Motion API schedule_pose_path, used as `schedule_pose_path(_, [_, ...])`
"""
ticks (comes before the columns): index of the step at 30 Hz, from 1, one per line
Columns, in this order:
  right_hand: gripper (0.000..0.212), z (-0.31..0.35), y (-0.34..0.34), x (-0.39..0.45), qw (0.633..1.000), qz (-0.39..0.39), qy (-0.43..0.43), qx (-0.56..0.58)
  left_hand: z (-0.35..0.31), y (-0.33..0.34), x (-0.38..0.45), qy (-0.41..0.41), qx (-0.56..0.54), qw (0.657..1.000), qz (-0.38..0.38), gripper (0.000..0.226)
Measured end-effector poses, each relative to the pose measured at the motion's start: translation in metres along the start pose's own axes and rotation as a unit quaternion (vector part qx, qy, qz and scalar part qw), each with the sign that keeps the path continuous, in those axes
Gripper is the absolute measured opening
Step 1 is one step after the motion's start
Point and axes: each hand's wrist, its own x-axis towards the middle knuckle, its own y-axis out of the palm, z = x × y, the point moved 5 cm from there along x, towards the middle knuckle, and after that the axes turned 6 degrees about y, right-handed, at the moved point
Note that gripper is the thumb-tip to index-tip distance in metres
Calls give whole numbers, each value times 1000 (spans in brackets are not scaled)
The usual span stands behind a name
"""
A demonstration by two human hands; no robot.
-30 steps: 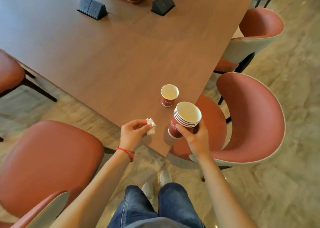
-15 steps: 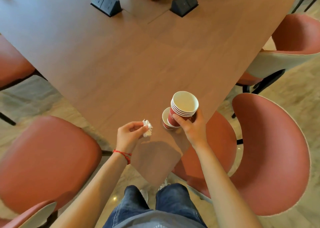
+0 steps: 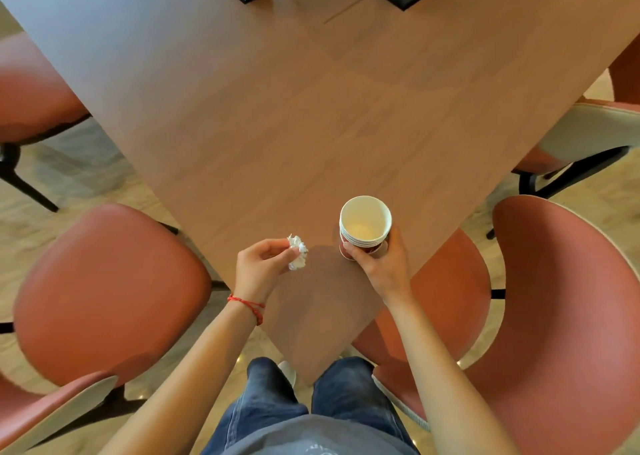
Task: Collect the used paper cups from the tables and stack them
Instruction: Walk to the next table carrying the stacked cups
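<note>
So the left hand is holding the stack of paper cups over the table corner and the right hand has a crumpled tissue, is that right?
Not quite: the hands are swapped. In the head view, the right hand holds the stack of paper cups over the table corner, and the left hand has the crumpled tissue.

Stack of paper cups (image 3: 364,224): red outer walls, white rolled rims, pale cream interior. Several rims show nested close together beneath the topmost one. The stack stands near upright, mouth open upward, slightly below and right of frame centre, over the near corner of the wooden tabletop (image 3: 311,108). Another white rim shows at the stack's base, lower left. Whether the base touches the tabletop cannot be told. The top cup appears empty.
</note>
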Motion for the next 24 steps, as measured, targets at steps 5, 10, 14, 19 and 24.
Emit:
schedule_pose_path(5, [65,-20,6,-1,999,24,20,9,5,-1,-4,-6,-1,1000,-14,9])
schedule_pose_path(10, [75,-34,11,-1,999,30,41,-6,11,-2,-7,-17,6,1000,-24,7])
schedule_pose_path(14, [72,-36,12,4,999,8,45,-7,11,-1,-7,-16,10,999,-30,6])
schedule_pose_path(19, [65,-34,15,9,1000,8,28,0,11,-2,-7,-10,2,999,-42,7])
schedule_pose_path(24, [61,-25,25,8,998,53,23,21,14,-15,-10,-16,-37,996,-78,8])
